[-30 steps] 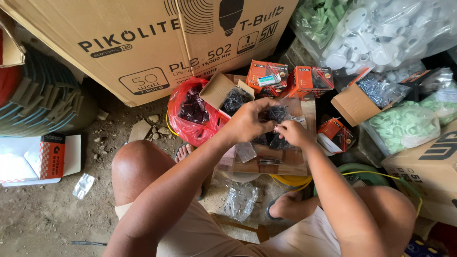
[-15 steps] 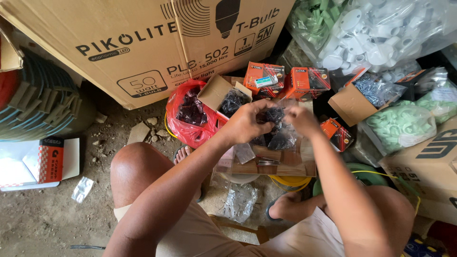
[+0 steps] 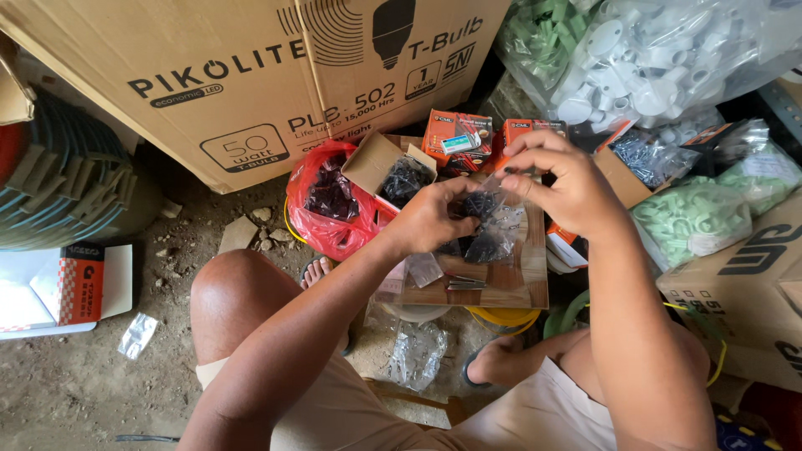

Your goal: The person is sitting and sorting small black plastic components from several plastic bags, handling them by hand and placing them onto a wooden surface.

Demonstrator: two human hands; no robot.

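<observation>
Clear plastic crackles between our hands: we hold a small bag (image 3: 487, 224) of dark screws just above the wooden board (image 3: 510, 280). Our left hand (image 3: 430, 219) grips the bag's lower side, fingers clenched around it from the left. Our right hand (image 3: 558, 179) pinches the bag's top edge, fingertips closed on the film above and to the right. The bag hangs between the two hands, its mouth toward the right hand, which sits nearer the opening. Behind lie a red bag (image 3: 327, 196) and an open box (image 3: 386, 171). We cannot tell whether the bag's mouth is sealed; the film blurs against the screws.
</observation>
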